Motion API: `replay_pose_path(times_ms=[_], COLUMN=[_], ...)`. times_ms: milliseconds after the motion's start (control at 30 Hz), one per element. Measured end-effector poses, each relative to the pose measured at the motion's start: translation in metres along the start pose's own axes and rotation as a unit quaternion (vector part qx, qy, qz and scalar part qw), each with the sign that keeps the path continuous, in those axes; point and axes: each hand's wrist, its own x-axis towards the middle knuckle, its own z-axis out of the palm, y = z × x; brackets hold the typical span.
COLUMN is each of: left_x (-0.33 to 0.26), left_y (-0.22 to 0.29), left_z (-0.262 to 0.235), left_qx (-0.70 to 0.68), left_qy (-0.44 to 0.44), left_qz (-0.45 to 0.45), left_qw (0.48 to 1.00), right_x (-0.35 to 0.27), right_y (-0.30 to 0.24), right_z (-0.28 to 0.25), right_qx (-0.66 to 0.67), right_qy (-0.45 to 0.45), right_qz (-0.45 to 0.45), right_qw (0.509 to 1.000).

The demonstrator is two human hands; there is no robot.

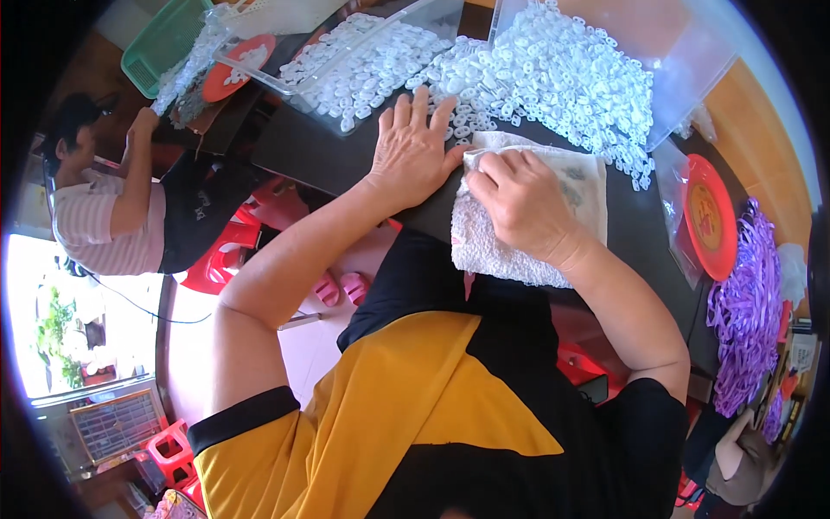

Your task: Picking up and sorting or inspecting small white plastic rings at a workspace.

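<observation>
My left hand (pixel 410 156) lies palm down on the dark table, fingers spread, its fingertips at the edge of a heap of small white plastic pieces with holes (pixel 562 73). Its thumb reaches to the corner of a folded white towel (pixel 506 255). On that towel rests my right hand (pixel 523 203), fingers curled and pressed together. Whatever its fingertips hold, if anything, is hidden beneath the hand. The towel lies at the table's near edge and has a faded greenish pattern on its right part.
A clear plastic bin (pixel 298 86) lies at the back with more white pieces. To the right are a red plate (pixel 709 216) and a bundle of purple straps (pixel 745 303). At left, a co-worker (pixel 108 199) sits by an orange plate (pixel 238 69) and a green basket (pixel 164 43).
</observation>
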Motion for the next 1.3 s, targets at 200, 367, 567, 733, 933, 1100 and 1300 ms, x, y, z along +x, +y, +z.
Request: replay_pose_path(times_ms=[200,367,567,733,933,1100,1300], left_x=[0.021,0.034,0.027,0.012,0.030,0.058,0.058], left_y=[0.001,0.002,-0.005,-0.016,-0.014,-0.010,0.003], left_z=[0.007,0.012,-0.006,-0.035,-0.016,0.012,-0.019], left_qx=[-0.069,-0.112,-0.133,-0.169,-0.211,-0.297,-0.418], left_qy=[-0.058,-0.069,0.054,-0.104,-0.128,-0.070,0.040], left_qz=[0.032,0.059,0.034,-0.099,-0.072,-0.015,-0.050], left_qw=[0.995,0.990,0.989,0.975,0.966,0.952,0.906], right_x=[-0.001,-0.001,-0.012,-0.018,-0.004,0.015,0.033], right_y=[0.003,0.001,0.004,-0.003,-0.011,0.000,0.014], right_z=[0.000,-0.006,-0.021,-0.030,-0.007,0.008,0.018], right_qx=[0.040,0.042,0.063,0.091,0.111,0.062,0.080], right_qy=[0.015,0.030,0.069,0.061,0.029,0.023,0.055], right_qz=[-0.005,-0.016,-0.014,-0.037,-0.041,0.018,0.098], right_qw=[0.999,0.999,0.996,0.993,0.993,0.998,0.990])
